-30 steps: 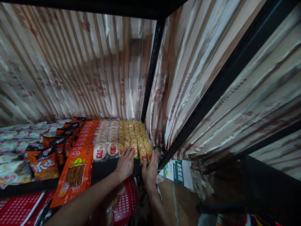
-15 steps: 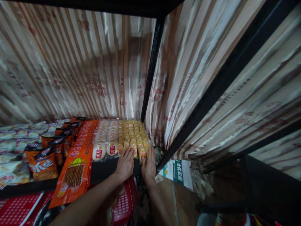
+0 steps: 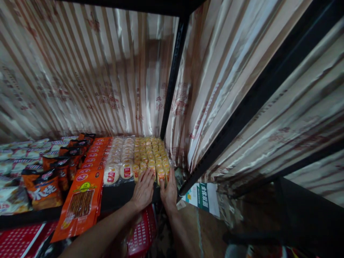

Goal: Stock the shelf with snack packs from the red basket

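Rows of small yellow-wrapped snack packs [image 3: 149,154] sit at the right end of a black shelf. On their front edge lies my left hand [image 3: 144,190], fingers stretched out and together over the nearest packs. My right hand [image 3: 168,195] is at the right front corner, its fingers extended along the outer side and its thumb against the front. Both hands touch the packs without wrapping round any. White round crackers in clear packs [image 3: 126,170] stand directly left of the yellow ones.
Farther left are orange stick-snack bags [image 3: 80,200], orange-and-black bags [image 3: 45,190] and white snack bags [image 3: 13,199]. Below the shelf hangs a red plastic basket [image 3: 139,238]. A black metal post [image 3: 173,79] rises behind, before striped sheeting [image 3: 120,71]. A printed white bag [image 3: 204,197] lies at right.
The view has shifted slightly, so the shelf goods appear a little farther left. My hands stay on the front and right side of the yellow packs, with little visible movement.
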`<control>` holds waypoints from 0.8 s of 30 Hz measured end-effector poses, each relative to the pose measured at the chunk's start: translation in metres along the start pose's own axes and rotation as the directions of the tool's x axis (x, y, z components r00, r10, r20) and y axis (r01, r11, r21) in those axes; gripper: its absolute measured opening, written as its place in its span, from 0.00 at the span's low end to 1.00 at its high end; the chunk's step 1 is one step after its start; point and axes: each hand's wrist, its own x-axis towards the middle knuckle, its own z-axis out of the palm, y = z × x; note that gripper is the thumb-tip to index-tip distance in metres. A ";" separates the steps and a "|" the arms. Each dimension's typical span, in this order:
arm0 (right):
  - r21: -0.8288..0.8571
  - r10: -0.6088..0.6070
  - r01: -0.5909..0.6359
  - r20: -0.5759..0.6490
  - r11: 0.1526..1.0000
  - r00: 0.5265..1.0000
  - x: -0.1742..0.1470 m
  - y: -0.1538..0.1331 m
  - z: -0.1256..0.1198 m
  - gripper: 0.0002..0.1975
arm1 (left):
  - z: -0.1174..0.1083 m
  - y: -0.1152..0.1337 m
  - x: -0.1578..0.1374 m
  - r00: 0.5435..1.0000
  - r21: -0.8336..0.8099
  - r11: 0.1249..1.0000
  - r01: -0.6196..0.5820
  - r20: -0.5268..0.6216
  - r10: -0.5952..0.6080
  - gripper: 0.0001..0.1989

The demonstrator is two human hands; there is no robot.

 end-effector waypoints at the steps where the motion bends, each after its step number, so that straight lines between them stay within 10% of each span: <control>1: 0.003 0.003 -0.003 -0.003 1.000 1.000 0.000 0.000 0.000 0.31 | -0.001 0.002 0.000 1.000 0.004 1.000 -0.011 -0.001 0.011 0.25; 24: 0.053 0.101 -0.101 0.004 0.993 0.995 0.002 0.004 0.007 0.28 | 0.015 0.005 0.002 0.979 -0.012 0.983 -0.182 0.094 0.182 0.25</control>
